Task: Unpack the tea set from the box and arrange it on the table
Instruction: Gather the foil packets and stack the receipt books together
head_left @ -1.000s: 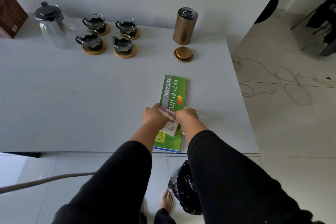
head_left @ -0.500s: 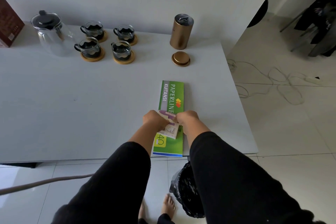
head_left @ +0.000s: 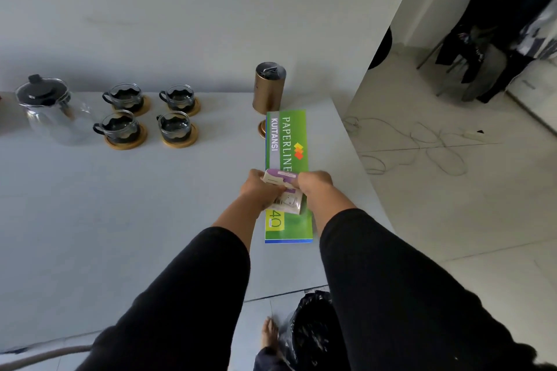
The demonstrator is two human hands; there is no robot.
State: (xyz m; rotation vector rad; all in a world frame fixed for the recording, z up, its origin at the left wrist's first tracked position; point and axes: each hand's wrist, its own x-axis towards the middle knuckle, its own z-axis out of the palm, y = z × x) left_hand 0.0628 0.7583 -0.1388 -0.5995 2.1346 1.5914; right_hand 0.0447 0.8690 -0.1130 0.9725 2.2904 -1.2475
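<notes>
Mid-frame: left hand point(head_left: 260, 190) and right hand point(head_left: 315, 187) both grip small carton point(head_left: 284, 193) over green booklet point(head_left: 287, 144); fingers curled round it.

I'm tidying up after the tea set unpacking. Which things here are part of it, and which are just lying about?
Tea set: glass teapot; four glass cups on wooden coasters.

Lying about: green receipt book; small packet held in both hands; gold canister; black bag.
</notes>
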